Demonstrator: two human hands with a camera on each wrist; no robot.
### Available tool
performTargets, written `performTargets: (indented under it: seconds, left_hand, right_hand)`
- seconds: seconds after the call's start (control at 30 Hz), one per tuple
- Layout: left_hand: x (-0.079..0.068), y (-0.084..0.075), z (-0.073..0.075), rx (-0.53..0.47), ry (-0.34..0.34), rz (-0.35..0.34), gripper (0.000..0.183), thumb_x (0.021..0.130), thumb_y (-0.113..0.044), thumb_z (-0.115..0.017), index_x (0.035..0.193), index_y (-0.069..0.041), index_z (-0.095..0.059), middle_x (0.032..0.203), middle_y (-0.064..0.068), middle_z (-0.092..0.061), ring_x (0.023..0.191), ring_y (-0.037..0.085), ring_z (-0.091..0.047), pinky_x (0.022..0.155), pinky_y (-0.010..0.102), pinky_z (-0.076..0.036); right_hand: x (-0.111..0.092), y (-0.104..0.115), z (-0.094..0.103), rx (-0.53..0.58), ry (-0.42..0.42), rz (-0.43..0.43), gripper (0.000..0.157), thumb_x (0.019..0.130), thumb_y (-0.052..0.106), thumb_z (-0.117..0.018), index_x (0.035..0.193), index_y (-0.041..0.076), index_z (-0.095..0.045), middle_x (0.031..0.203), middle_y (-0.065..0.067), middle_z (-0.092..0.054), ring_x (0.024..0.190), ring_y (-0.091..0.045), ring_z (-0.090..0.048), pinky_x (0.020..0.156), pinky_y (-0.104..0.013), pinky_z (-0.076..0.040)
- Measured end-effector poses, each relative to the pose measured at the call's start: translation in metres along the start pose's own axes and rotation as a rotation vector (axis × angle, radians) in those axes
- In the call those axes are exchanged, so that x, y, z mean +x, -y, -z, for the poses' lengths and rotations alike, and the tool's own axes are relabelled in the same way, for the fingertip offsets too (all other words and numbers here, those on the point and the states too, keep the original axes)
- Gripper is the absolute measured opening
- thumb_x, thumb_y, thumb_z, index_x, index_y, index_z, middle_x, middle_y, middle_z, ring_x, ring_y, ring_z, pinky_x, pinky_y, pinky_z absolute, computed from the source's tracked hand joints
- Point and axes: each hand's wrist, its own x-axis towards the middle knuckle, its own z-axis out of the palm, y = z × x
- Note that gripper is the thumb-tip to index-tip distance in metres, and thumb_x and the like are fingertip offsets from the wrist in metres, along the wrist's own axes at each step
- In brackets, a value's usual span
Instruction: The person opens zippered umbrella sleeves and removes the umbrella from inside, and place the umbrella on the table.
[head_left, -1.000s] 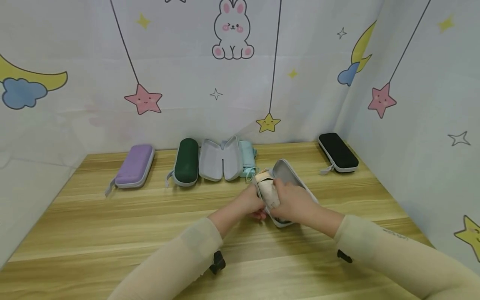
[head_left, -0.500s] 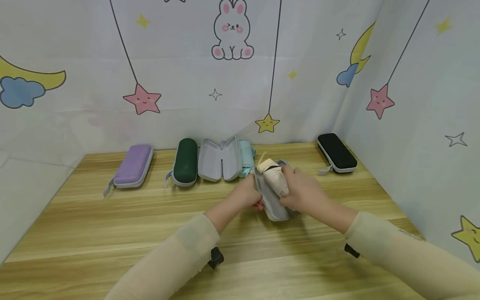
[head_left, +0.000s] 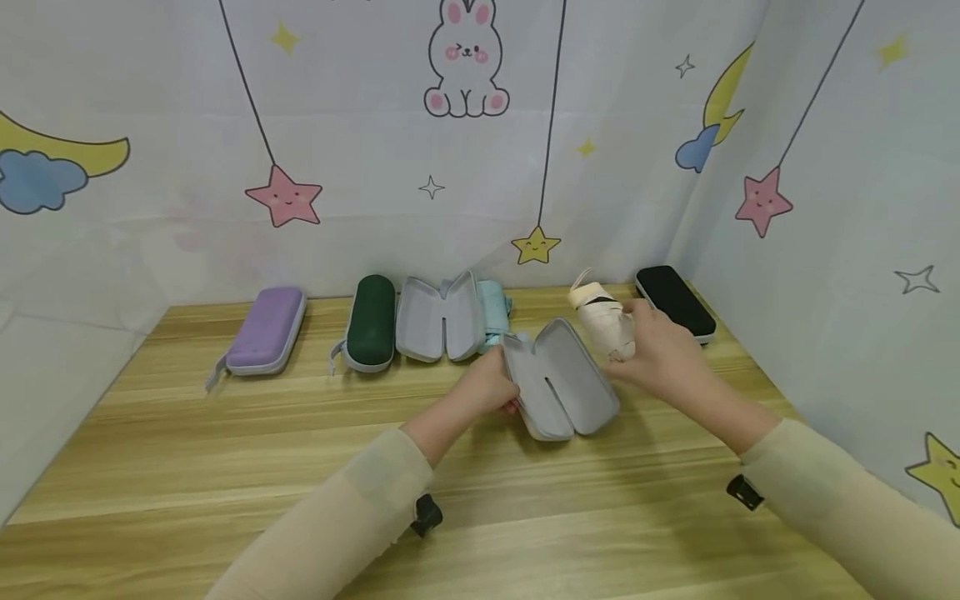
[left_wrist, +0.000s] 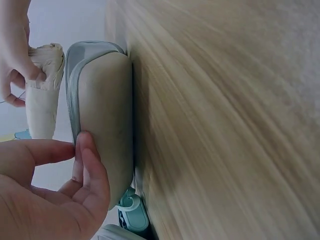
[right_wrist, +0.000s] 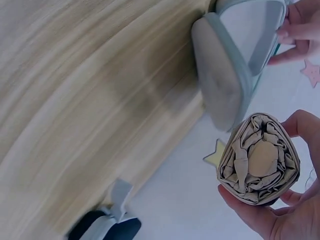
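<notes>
A cream folded umbrella (head_left: 607,329) with a loop strap is gripped in my right hand (head_left: 667,350), raised to the right of an open case. Its bunched fabric end (right_wrist: 260,160) faces the right wrist camera, thumb and fingers around its sides. The case (head_left: 577,375) lies spread on the table, grey inside with a slit along its fold; no contents show in it. My left hand (head_left: 487,383) pinches its left rim between thumb and fingers. From the left wrist view, the beige outer shell (left_wrist: 107,95) shows beside those fingertips.
Along the back of the wooden table (head_left: 300,483) are a purple case (head_left: 266,329), a dark green case (head_left: 372,321), another open grey case (head_left: 423,325) and a teal folded umbrella (head_left: 492,308). A black case (head_left: 675,304) lies at the back right, behind my right hand.
My right hand has lifted the umbrella out of the case and carried it right and back. The case now lies spread wider, my left hand staying at its rim.
</notes>
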Motion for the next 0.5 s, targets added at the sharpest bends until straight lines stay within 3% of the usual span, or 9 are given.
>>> performTargets:
  seconds: [0.1,0.27,0.4,0.5]
  left_hand:
    - [-0.001,0.0,0.001,0.028,-0.013,0.006,0.034,0.087,0.006,-0.057,0.12,0.008,-0.05,0.064,0.008,-0.065,0.062,0.027,-0.067,0.057,0.036,-0.055]
    - [-0.001,0.002,0.0,0.025,-0.038,0.036,0.037,0.088,-0.003,-0.061,0.123,0.006,-0.052,0.069,0.008,-0.066,0.063,0.02,-0.063,0.053,0.026,-0.048]
    - [0.0,0.002,-0.002,0.02,-0.052,0.05,0.045,0.09,-0.009,-0.063,0.13,0.007,-0.05,0.074,0.008,-0.067,0.069,0.02,-0.062,0.059,0.028,-0.05]
    - [0.0,0.001,-0.004,-0.028,-0.077,0.077,0.057,0.091,-0.011,-0.063,0.14,0.007,-0.042,0.093,0.013,-0.068,0.07,0.021,-0.063,0.063,0.03,-0.053]
  right_hand:
    - [0.0,-0.011,-0.002,0.033,0.045,-0.043,0.086,0.071,0.03,-0.083,0.134,-0.006,-0.036,0.107,-0.026,-0.057,0.087,-0.037,-0.06,0.067,-0.05,-0.049]
    - [0.001,-0.027,-0.014,0.076,0.134,-0.093,0.076,0.076,0.026,-0.075,0.133,-0.006,-0.036,0.103,-0.024,-0.06,0.078,-0.03,-0.06,0.06,-0.04,-0.049]
    - [0.002,-0.036,-0.028,0.109,0.226,-0.133,0.075,0.078,0.026,-0.073,0.133,-0.005,-0.034,0.092,-0.017,-0.061,0.07,-0.025,-0.058,0.056,-0.035,-0.046]
    - [0.003,-0.039,-0.038,0.136,0.298,-0.159,0.077,0.08,0.029,-0.074,0.135,-0.004,-0.031,0.085,-0.012,-0.061,0.065,-0.023,-0.056,0.055,-0.034,-0.044]
